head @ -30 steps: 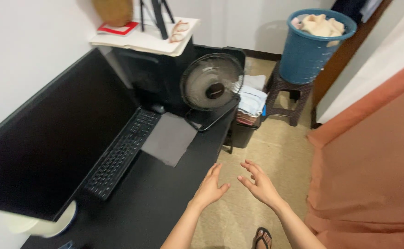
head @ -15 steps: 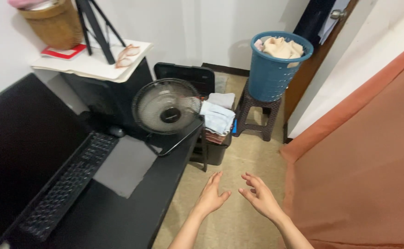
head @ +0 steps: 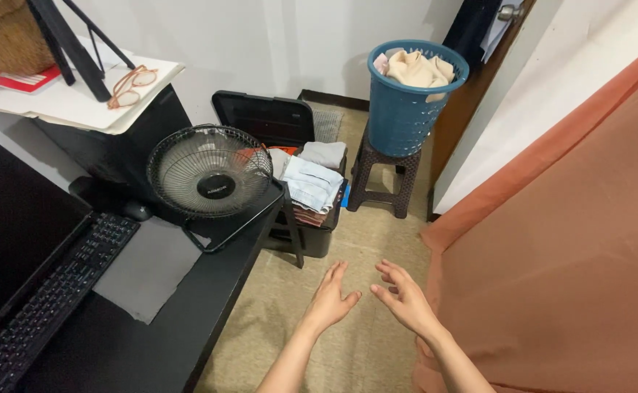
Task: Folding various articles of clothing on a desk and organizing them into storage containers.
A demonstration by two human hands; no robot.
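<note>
My left hand [head: 331, 300] and my right hand [head: 403, 300] hang side by side over the beige floor, fingers spread, palms half turned toward each other, holding nothing. They are between the black desk [head: 188, 320] on the left and the orange bed cover [head: 566, 262] on the right. Ahead of them stands an open black box [head: 301, 211] stuffed with folded clothes [head: 310, 182]. Farther back a blue laundry basket [head: 405, 109] with beige cloth sits on a brown stool [head: 381, 175].
On the desk stand a small black fan [head: 210, 175], a keyboard [head: 42, 298], a grey mouse pad [head: 148, 269], a mouse [head: 138, 211] and a dark monitor [head: 6, 240]. Glasses [head: 126, 84] lie on white papers atop a black case. A door [head: 472, 73] is behind the basket.
The view has swung to the right and forward, so the desk and monitor slid left and the box and basket came nearer. My hands kept the same spread pose.
</note>
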